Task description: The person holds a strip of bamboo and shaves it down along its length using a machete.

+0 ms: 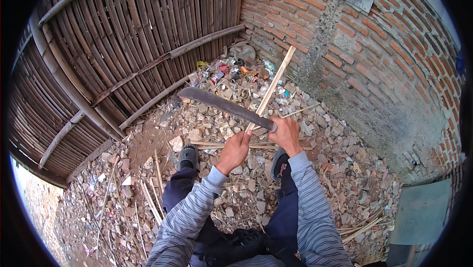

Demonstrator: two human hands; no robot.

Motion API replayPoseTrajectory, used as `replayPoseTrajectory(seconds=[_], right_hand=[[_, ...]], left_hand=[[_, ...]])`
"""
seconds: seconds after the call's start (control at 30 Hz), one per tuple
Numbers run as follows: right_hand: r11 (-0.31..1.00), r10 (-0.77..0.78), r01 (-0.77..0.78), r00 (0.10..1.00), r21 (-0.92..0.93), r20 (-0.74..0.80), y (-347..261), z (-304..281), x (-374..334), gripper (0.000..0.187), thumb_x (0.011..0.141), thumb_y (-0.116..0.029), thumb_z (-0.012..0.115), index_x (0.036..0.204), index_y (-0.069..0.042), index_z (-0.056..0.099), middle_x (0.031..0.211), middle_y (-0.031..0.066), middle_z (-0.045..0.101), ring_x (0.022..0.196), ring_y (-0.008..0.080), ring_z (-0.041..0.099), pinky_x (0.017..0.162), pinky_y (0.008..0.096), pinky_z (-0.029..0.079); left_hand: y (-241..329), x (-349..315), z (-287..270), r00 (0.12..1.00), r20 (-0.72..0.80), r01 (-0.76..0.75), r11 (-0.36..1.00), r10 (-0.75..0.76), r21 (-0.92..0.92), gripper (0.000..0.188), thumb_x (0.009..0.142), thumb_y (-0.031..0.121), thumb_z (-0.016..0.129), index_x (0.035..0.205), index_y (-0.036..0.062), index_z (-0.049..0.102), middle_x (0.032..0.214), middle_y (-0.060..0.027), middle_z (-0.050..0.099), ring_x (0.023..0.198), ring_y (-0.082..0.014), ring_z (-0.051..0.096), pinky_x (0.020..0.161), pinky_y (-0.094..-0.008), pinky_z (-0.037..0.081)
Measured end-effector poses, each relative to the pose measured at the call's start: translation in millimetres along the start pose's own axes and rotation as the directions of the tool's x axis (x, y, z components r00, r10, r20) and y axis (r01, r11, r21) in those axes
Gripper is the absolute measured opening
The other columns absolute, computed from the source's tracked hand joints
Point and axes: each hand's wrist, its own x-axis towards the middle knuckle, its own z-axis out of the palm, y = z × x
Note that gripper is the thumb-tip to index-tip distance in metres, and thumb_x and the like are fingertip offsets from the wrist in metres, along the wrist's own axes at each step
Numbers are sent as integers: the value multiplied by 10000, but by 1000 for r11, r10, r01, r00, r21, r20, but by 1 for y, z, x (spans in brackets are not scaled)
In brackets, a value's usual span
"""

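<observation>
My right hand (287,134) is closed round the handle end of a machete (221,105), whose broad dark blade points to the far left. The blade lies across a pale bamboo strip (273,87), seemingly touching it just above my left hand. Closed on the near end of that strip, my left hand (234,152) holds it slanting up and away to the right. The handle itself is mostly hidden by my right fingers. Under my hands, several thin bamboo strips (217,146) lie across the rubble between my shoes.
Stones and broken brick (236,183) cover the ground, with a litter heap (236,75) in the far corner. A bamboo fence (148,25) stands at the left, a brick wall (364,65) at the right. More strips lie at left (151,200) and at right (362,230).
</observation>
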Motion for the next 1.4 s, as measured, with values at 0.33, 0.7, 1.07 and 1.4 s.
replayPoseTrajectory(seconds=[0.33,0.7,1.07,1.4], right_hand=[[881,466,-420,851,218,-243,130,0,5,177,871,-181,696,949,-40,771,812,234,728,796,441,720,714,508,552],[517,533,-344,846,783,20,68,-14,-3,149,936,-121,754,1072,-69,782,620,-81,505,520,34,410,480,272,317],[-90,474,-369,801,925,365,-1,-16,-4,155,966,-167,785,1010,-47,697,622,-106,448,464,-1,346,430,224,255],[-193,402,-473,761,859,509,-46,2,-10,235,1031,-272,716,1067,-39,720,572,-107,376,434,21,316,429,237,254]], left_hand=[[-20,-10,-4,992,115,44,999,-43,-7,577,1124,459,432,930,-60,595,767,-247,585,722,-400,572,738,-502,460],[-8,-2,3,998,62,16,989,-7,-148,409,1115,354,453,918,31,610,635,-3,441,561,-118,437,544,-334,364],[13,-3,9,957,253,191,963,-139,-191,397,1112,407,522,1163,18,581,740,-42,627,544,-131,603,515,-288,492],[-22,10,15,978,-36,-207,960,204,-187,484,1129,418,492,941,3,656,676,-61,553,602,-155,495,603,-365,435]])
